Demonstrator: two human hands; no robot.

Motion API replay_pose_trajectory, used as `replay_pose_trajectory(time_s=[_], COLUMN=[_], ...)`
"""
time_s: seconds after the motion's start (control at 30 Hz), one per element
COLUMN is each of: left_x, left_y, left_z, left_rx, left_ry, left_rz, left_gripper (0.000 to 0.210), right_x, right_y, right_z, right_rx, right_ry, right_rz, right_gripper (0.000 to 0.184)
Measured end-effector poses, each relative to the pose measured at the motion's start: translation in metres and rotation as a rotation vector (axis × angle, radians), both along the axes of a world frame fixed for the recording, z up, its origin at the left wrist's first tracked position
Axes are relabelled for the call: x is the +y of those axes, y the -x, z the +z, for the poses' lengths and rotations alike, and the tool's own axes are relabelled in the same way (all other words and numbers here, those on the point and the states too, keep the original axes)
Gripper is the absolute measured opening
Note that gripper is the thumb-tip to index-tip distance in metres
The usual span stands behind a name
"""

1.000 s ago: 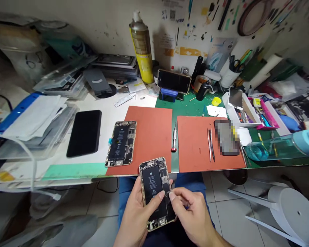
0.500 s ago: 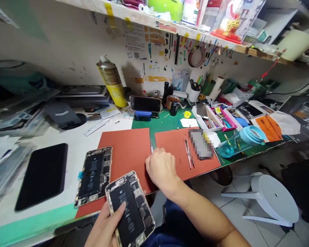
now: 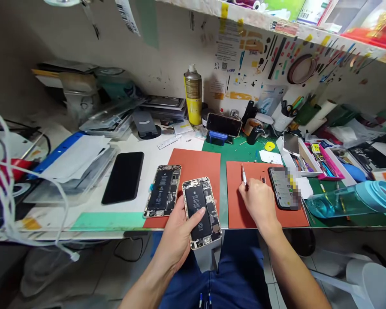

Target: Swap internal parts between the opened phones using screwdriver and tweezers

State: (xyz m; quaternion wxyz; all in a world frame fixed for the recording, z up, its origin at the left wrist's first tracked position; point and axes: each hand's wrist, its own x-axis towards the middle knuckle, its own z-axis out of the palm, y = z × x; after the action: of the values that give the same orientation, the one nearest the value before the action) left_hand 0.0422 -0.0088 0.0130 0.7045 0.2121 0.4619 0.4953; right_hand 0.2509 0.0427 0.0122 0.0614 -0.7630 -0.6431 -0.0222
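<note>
My left hand (image 3: 180, 231) grips an opened smartphone (image 3: 197, 206), thumb across its black battery. The phone's circuit board and metal parts lie bare, and it is tilted over the table's front edge. Beyond it on the left, a second opened smartphone (image 3: 163, 191) rests partly on the red-brown mat (image 3: 197, 161). My right hand (image 3: 260, 199) is closed low over the right-hand mat (image 3: 234, 214), around a thin silver pen-like tool (image 3: 243, 175) whose pointed end sticks out forward. Slim tools (image 3: 263, 179) lie just behind my knuckles, mostly hidden.
To the right are a lit phone (image 3: 280, 186), a blue water bottle (image 3: 350, 199) and boxes of tools (image 3: 309, 161). A black tablet (image 3: 124, 178) lies left. Behind stand a spray can (image 3: 193, 96) and a propped phone (image 3: 224, 125). White cables (image 3: 9, 171) hang at far left.
The view has swung left. My right hand has moved rightward with the silver tool, from the gap between the mats onto the right mat. My left hand still holds the opened smartphone.
</note>
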Motion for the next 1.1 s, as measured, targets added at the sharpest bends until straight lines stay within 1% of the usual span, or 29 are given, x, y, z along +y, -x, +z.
replay_pose_trajectory(time_s=[0.1,0.17,0.2,0.23,0.27,0.3,0.37,0.4,0.47,0.53,0.6,0.83,1.1], left_x=[0.003,0.004,0.005,0.005,0.005,0.005,0.005,0.005,0.005,0.005,0.006,0.006,0.009], left_y=[-0.001,-0.001,-0.001,-0.001,0.0,0.0,0.001,0.001,0.001,0.0,0.0,0.001,0.002], left_z=[0.0,0.0,-0.001,-0.001,-0.003,-0.004,-0.008,-0.009,-0.011,-0.012,-0.011,-0.012,-0.013], left_rx=[-0.004,-0.005,-0.004,-0.001,0.003,0.008,0.018,0.022,0.026,0.025,0.028,0.025,0.007], left_ry=[-0.009,-0.01,-0.014,-0.022,-0.033,-0.049,-0.082,-0.093,-0.104,-0.103,-0.098,-0.089,-0.068], left_rz=[-0.024,-0.032,-0.032,-0.03,-0.029,-0.029,-0.037,-0.044,-0.051,-0.05,-0.046,-0.06,-0.053], left_gripper=[0.082,0.081,0.081,0.08,0.078,0.076,0.071,0.069,0.066,0.066,0.067,0.067,0.065], right_x=[-0.005,-0.015,-0.022,-0.029,-0.036,-0.043,-0.052,-0.055,-0.057,-0.056,-0.054,-0.056,-0.054], right_y=[-0.006,-0.002,0.002,0.007,0.013,0.019,0.03,0.035,0.042,0.046,0.046,0.043,0.035], right_z=[-0.004,-0.004,-0.003,-0.003,-0.002,-0.002,-0.002,-0.003,-0.005,-0.005,-0.005,0.0,-0.006], right_rx=[-0.02,0.025,0.097,0.222,0.393,0.592,0.955,1.091,1.258,1.328,1.355,1.421,1.524], right_ry=[-0.029,-0.116,-0.174,-0.227,-0.243,-0.205,-0.027,0.069,0.199,0.245,0.259,0.306,0.362], right_rz=[-0.018,-0.038,-0.033,-0.003,0.051,0.11,0.181,0.189,0.172,0.148,0.136,0.157,0.15], right_gripper=[0.026,0.028,0.03,0.032,0.033,0.034,0.035,0.036,0.037,0.037,0.037,0.032,0.036])
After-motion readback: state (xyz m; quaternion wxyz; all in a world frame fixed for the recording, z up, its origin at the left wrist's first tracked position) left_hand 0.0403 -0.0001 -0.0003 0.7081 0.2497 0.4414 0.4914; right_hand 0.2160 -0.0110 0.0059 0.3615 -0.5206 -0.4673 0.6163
